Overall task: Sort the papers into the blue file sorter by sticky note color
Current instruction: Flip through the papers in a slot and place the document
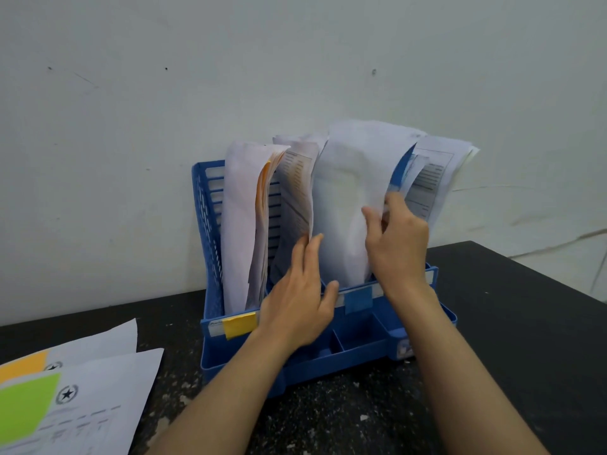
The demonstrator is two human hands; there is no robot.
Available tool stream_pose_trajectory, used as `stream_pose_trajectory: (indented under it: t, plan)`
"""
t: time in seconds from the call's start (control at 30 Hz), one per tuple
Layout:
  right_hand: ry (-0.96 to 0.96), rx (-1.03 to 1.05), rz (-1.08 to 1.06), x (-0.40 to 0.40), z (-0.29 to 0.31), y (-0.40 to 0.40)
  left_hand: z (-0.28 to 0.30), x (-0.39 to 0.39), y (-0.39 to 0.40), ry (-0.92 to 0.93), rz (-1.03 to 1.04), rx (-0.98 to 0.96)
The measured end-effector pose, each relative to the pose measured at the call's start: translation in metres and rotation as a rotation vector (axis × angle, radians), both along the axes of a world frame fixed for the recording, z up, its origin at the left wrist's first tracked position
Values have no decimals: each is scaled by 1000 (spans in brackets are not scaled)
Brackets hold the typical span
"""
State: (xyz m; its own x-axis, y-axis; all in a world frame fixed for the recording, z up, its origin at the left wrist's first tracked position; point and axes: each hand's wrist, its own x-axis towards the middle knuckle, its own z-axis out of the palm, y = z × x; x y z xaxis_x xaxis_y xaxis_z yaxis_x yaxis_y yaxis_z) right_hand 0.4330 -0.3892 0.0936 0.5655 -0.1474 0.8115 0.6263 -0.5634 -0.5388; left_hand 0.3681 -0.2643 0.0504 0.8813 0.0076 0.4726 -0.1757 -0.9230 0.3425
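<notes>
The blue file sorter point(210, 224) stands against the wall with upright papers in its slots. An orange sticky label point(239, 325) marks the left slot and a blue label point(358, 298) marks the right one. My right hand point(399, 244) grips the edge of a white sheet with a blue sticky note point(400, 172) in the right slot. My left hand point(300, 290) is open, fingers pressing back the middle papers point(292, 205). Papers with orange notes point(243, 224) fill the left slot.
A loose stack of papers point(82, 399) lies at the lower left on the dark speckled table point(509, 323), the top sheet bearing a green sticky note point(28, 405), the one under it an orange note point(24, 362). The sorter's front tray point(354, 339) has small compartments.
</notes>
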Motion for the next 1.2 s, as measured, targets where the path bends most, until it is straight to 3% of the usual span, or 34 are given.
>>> stream_pose_trajectory:
  t: [0.17, 0.3, 0.47, 0.57, 0.67, 0.73, 0.8, 0.93, 1.2]
  plan:
    - [-45, -30, 7, 3, 6, 3, 0, 0, 0, -4, 2, 13]
    - [116, -161, -29, 12, -11, 8, 0, 0, -1, 1, 6, 10]
    - [199, 68, -108, 5, -6, -1, 1, -2, -1, 15, 15, 14]
    - [413, 83, -31, 3, 2, -10, 2, -2, -1, 16, 8, 13]
    - [759, 50, 202, 8, 4, -17, 2, -1, -1, 16, 3, 10]
    - [865, 34, 353, 10, 3, -20, 1, -1, 0, 17, 1, 9]
    - [810, 3, 338, 15, -1, -22, 1, 0, 0, 20, 2, 16]
    - [502, 15, 2, 22, -5, -20, 0, 0, 0, 14, 4, 16]
    - [680, -67, -23, 25, -15, -9, 0, 1, -1, 2, 5, 30]
